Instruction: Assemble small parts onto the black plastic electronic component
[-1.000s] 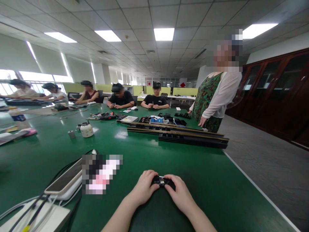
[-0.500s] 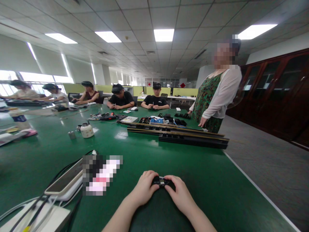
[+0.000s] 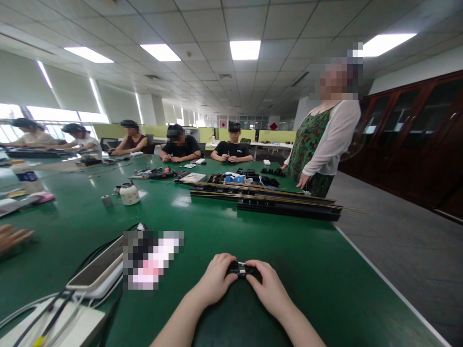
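Observation:
Both my hands rest on the green table [image 3: 307,260] near its front edge, meeting on one small black part [image 3: 241,270] with a pale metal middle. My left hand [image 3: 216,280] has its fingers curled round the part's left end. My right hand [image 3: 268,286] pinches the right end. Much of the part is hidden under my fingers.
A phone on a white box [image 3: 97,275] with cables lies to my left. Long black rails [image 3: 275,202] cross the table's middle, with a white jar [image 3: 129,193] to the left. Several seated people work at the far side. A person [image 3: 321,144] stands at the right edge. Another person's hand [image 3: 12,237] shows far left.
My hands and the black part have stayed in place. Another person's hand has come into view at the far left edge of the table.

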`<state>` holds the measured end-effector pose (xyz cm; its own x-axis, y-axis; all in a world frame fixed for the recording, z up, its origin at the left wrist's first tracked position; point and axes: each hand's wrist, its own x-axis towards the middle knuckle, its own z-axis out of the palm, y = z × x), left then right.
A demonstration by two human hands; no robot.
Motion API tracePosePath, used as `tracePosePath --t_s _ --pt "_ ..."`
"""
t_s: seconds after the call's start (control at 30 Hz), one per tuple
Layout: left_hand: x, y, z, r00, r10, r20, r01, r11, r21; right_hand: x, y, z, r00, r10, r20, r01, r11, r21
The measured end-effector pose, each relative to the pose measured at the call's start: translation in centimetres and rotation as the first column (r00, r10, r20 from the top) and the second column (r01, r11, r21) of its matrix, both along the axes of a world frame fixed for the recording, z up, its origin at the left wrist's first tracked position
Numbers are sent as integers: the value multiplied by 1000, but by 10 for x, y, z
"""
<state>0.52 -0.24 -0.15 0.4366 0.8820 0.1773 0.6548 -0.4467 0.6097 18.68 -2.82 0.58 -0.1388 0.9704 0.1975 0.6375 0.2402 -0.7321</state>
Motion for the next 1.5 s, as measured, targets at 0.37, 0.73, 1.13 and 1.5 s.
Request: tracePosePath --t_s 0.37,0.73,1.13,1.5 --pt "-1 1 -2 1000 5 23 -5 1000 -4 0 0 0 1000 -8 -11 8 1000 -6" --pt "0 0 -2 999 -14 37 13 1000 21 0 0 -2 1000 11 -26 -10 1000 28" --pt "-2 3 -12 997 0 80 2 1000 -22 -2 1 -4 999 38 31 -38 999 13" --pt "-2 5 -10 998 -12 67 12 1000 3 -4 2 -5 996 52 74 -54 998 34"
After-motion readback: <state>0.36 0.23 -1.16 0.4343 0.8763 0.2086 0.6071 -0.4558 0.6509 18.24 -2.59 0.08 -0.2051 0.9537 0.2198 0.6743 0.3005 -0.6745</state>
